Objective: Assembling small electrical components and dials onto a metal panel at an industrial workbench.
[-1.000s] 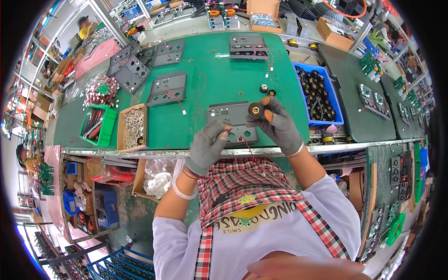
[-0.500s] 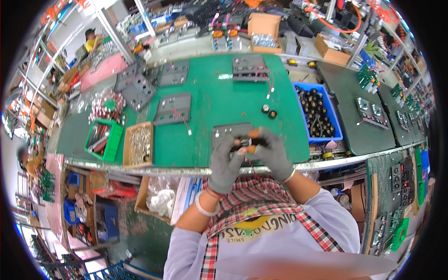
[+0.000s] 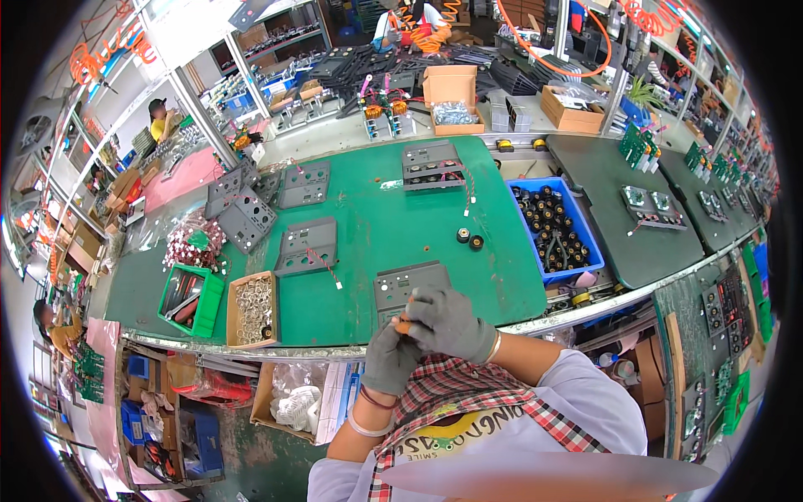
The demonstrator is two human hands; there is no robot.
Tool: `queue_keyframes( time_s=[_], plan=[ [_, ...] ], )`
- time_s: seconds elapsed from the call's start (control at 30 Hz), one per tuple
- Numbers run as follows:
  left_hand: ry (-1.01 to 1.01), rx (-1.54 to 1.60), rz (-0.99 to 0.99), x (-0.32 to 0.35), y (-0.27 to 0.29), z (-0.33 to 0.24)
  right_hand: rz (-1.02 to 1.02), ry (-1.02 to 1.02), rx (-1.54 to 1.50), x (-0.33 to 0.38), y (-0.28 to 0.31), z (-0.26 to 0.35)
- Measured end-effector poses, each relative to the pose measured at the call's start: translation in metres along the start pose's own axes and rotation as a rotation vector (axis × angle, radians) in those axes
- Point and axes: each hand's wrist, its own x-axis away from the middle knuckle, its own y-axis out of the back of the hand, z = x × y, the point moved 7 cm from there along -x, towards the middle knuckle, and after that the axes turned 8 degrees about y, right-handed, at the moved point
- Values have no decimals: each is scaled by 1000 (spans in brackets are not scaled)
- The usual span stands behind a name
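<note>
My two hands meet at the front edge of the bench, over the near side of a grey metal panel with holes (image 3: pixel 411 283). Grey gloves leave the fingertips bare. My left hand (image 3: pixel 390 360) is closed, its fingertips touching those of my right hand (image 3: pixel 452 325), which is bent over them from above. Whatever lies between the fingers is hidden. Two small black round parts, one silver-topped part (image 3: pixel 462 235) and one brass-centred part (image 3: pixel 476 243), stand on the green mat (image 3: pixel 376 201) beyond my right hand.
A blue bin (image 3: pixel 585 266) of black round parts stands right. At left are a green tray (image 3: pixel 215 293) with tools, a cardboard box (image 3: pixel 276 339) of metal rings and a wire bundle (image 3: pixel 194 243). Grey panels (image 3: pixel 305 243) with red-white wires lie farther back. Co-workers are in the distance.
Both hands have come nearer to my body and lower, with the right now bent over the left. The black part seen between my fingers before is now hidden. The view has tilted upward.
</note>
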Motion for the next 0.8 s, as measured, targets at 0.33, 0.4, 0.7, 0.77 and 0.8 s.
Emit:
queue_keyframes(
  time_s=[0.33, 0.4, 0.7, 0.77, 0.8],
  plan=[
    [32, 90, 28, -5, 30, 8, 75, -173, -437, 22, -25, -54],
    [73, 101, -80, -3, 20, 12, 76, -96, -294, 18, -20, -33],
    [76, 139, -8, 5, 16, 18, 74, 528, -18, 27, -25, 0],
    [76, 163, -15, 7, 26, 21, 83, 507, -12, 31, -31, 1],
    [80, 180, -16, 7, 31, 23, 95, 498, -25, 32, -35, 2]
  ],
)
